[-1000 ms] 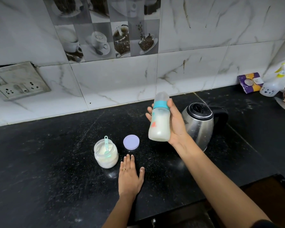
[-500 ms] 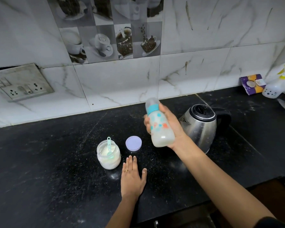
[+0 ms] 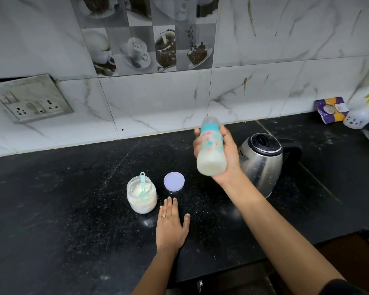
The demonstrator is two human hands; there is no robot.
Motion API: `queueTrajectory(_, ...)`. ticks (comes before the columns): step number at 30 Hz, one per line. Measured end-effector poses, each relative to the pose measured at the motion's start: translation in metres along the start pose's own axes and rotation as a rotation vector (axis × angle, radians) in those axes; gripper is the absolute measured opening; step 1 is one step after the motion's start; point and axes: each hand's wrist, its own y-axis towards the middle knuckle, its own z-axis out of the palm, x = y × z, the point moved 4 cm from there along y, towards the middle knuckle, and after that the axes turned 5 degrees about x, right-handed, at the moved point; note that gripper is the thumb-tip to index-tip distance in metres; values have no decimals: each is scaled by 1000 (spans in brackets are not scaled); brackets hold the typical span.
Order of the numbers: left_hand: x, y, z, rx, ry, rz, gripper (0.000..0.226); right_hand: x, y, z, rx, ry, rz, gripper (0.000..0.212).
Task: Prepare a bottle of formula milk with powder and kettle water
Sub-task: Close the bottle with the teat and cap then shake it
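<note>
Lid (image 3: 174,181) between jar (image 3: 142,194) and kettle (image 3: 262,163)

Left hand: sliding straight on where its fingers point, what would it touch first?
Probably the purple lid, lying flat on the counter just ahead of the left hand; the powder jar stands left of that line.

You see a brushed steel kettle (image 3: 262,165), a clear plastic bottle (image 3: 211,154), a glossy speckled black stone counter (image 3: 62,209) and polished marble-look tiles (image 3: 158,99).

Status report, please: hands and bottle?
Right hand grips bottle, milky, capped, off the counter. Left hand flat on counter. Powder jar open, lid beside. Kettle close behind.
</note>
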Motion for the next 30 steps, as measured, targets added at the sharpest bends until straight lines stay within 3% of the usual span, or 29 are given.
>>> queueTrajectory(4, 1, 1, 1, 7, 22, 1, 68, -6, -5, 8, 63, -256, 64, 43)
queueTrajectory(8, 1, 2, 3, 4, 20, 5, 68, 13, 1, 1, -30, -63, -59, 38)
queueTrajectory(11, 2, 1, 4, 6, 32, 0, 77, 3, -9, -3, 77, -217, 37, 38)
queueTrajectory(13, 3, 2, 4, -3, 28, 0, 85, 2, -12, -5, 98, -195, 30, 41)
queueTrajectory(16, 2, 2, 5, 3, 24, -3, 86, 5, -7, -15, 38, 13, -54, 53)
queueTrajectory(21, 2, 3, 5, 10, 17, -19, 85, -10, -11, -18, 28, -181, 54, 65)
queueTrajectory(25, 2, 3, 5, 12, 14, -21, 85, -4, -5, -30, -97, -157, -38, 92)
queueTrajectory(27, 2, 3, 5, 7, 8, -20, 85, -1, -4, -36, -164, -262, -82, 84)
queueTrajectory(30, 1, 2, 5, 9, 23, -14, 85, 11, -1, -43, -302, -250, -118, 48)
